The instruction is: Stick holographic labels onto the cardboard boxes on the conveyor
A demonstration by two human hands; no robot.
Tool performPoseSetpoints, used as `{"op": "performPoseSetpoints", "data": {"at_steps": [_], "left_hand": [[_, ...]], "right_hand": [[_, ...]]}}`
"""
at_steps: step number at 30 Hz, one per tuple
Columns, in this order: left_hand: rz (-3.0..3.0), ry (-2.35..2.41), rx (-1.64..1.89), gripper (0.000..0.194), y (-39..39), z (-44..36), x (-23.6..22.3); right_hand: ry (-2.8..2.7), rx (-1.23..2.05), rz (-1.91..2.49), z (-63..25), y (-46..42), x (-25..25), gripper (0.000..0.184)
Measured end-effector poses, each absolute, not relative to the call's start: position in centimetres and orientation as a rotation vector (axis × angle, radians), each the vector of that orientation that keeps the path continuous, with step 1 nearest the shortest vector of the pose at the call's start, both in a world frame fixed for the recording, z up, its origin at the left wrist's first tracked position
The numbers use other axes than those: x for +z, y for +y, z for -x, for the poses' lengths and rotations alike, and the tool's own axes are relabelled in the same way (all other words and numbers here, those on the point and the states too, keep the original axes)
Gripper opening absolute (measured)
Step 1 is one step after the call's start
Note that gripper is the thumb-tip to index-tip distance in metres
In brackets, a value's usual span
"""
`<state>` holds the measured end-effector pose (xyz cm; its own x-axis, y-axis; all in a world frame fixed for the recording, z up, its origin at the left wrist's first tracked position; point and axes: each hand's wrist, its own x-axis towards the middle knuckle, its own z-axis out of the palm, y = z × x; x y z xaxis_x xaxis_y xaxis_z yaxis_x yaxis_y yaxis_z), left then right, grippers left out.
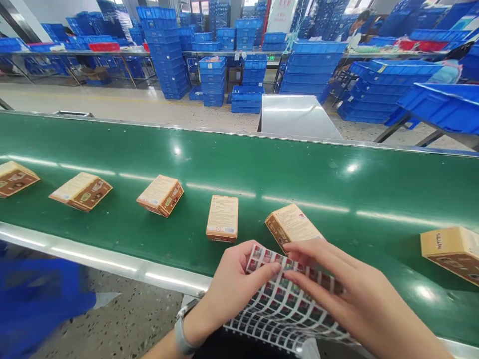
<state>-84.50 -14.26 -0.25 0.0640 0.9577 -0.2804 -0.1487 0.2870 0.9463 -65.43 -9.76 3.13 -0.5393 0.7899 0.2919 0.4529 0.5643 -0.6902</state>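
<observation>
A sheet of small square stickers (279,294), red and dark with white gaps, hangs bent in front of me at the near edge of the belt. My left hand (239,274) grips its upper left edge, thumb on top. At the sheet's upper edge, my right hand (337,279) has its thumb and fingers closed around it. Whether a single sticker is between those fingertips I cannot make out. Just beyond the right fingertips lies a tan and brown box (294,224), partly covered by that hand. Left of it rests another printed box (222,218).
The green conveyor belt (209,159) crosses the view with several more boxes, among them one at the right (451,252). Its metal rail (142,271) runs along the near side. Behind stand a metal table (295,112) and stacked blue crates (160,55). A person (357,30) sits far back.
</observation>
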Motion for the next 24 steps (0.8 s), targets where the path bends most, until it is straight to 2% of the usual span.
{"op": "performPoseSetpoints", "data": {"at_steps": [6, 11, 16, 24], "left_hand": [[-0.875, 1.163, 1.084, 0.030, -15.4, 85.1, -0.1], [-0.919, 1.257, 1.091, 0.025, -15.9, 85.6, -0.2], [-1.026, 1.286, 1.085, 0.026, -16.5, 85.4, -0.6], [-0.964, 1.182, 0.952, 0.021, -16.6, 85.7, -0.8]], "right_hand": [[-2.110, 0.994, 1.033, 66.0, -9.2, 2.6, 0.034], [-2.086, 1.184, 1.080, 65.5, -9.9, 2.4, 0.028], [-2.078, 1.207, 1.096, 66.7, -10.5, 2.3, 0.012], [-2.140, 1.208, 1.084, 66.7, -10.3, 1.6, 0.022]]}}
